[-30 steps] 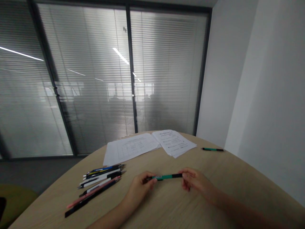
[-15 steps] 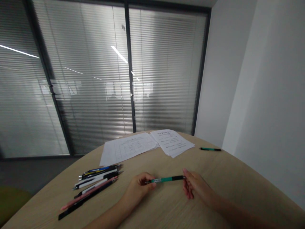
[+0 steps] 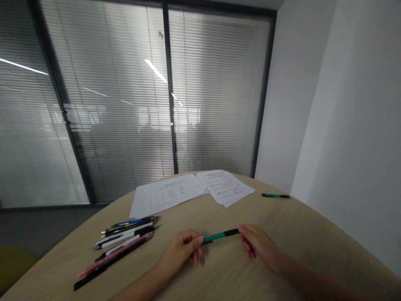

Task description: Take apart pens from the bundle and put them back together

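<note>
A green pen with a black grip section is held between my two hands just above the table. My left hand pinches its left end between thumb and fingers, hiding that tip. At the black end, the fingertips of my right hand are closed on the pen, its other fingers curled below. To the left of my left hand lies a row of several pens, among them a white pen, a pink pen and a black pen.
Printed papers and another printed sheet lie at the table's far side. A second green pen rests near the right edge of the round wooden table. Glass panels with blinds stand behind; a white wall is at right.
The pen has turned about its length, so its white label no longer shows and its clip does. It tilts more, right end higher. My left fingers have shifted their hold.
</note>
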`<state>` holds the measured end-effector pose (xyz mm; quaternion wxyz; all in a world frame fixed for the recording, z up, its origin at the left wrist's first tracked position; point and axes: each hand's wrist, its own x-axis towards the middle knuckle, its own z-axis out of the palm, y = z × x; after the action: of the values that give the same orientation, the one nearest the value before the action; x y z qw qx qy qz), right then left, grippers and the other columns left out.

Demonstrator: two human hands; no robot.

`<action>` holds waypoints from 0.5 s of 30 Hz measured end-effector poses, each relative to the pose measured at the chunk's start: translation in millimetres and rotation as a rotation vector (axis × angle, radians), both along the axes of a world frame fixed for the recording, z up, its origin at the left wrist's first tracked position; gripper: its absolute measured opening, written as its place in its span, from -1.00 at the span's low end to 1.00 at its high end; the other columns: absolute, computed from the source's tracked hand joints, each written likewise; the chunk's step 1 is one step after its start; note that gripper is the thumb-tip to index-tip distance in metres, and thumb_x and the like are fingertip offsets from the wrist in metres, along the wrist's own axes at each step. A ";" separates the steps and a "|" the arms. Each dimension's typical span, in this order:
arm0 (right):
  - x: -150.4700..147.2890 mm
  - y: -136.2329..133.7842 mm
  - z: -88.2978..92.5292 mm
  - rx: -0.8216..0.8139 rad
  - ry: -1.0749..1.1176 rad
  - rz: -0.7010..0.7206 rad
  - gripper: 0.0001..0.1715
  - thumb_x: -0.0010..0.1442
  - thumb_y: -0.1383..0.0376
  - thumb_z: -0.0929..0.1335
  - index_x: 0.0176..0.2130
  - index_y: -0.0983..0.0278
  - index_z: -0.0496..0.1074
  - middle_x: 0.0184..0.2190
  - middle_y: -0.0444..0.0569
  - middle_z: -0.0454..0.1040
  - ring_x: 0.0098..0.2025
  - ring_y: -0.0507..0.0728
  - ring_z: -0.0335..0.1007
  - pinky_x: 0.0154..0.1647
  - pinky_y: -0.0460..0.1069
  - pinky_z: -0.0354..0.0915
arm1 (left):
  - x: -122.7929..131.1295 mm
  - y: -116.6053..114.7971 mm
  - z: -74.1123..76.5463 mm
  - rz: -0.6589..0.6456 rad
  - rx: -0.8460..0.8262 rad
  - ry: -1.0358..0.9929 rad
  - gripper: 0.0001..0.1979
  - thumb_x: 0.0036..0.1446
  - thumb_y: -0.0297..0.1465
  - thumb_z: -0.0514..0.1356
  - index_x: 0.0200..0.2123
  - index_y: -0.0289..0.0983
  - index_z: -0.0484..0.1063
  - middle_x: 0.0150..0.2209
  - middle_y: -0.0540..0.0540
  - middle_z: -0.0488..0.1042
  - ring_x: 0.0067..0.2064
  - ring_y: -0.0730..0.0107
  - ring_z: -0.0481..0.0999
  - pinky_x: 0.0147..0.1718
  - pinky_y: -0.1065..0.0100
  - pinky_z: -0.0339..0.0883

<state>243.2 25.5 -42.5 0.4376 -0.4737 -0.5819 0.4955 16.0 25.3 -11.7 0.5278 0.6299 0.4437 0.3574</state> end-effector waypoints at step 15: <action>-3.7 -2.7 6.5 -0.005 0.010 -0.040 -0.41 -0.08 -0.21 0.18 -0.57 0.26 0.19 -0.78 -0.27 0.12 -0.73 -0.06 0.06 -0.70 -0.12 0.03 | 1.2 1.6 7.6 0.152 0.019 -0.040 -0.69 -0.25 -0.15 0.23 -0.61 -0.29 0.31 -0.69 0.11 0.31 -0.64 0.55 0.22 -0.60 0.48 0.03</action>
<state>239.5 22.7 -35.9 0.4489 -0.4839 -0.5690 0.4906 17.2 26.9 -4.1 0.5017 0.5922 0.4764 0.4131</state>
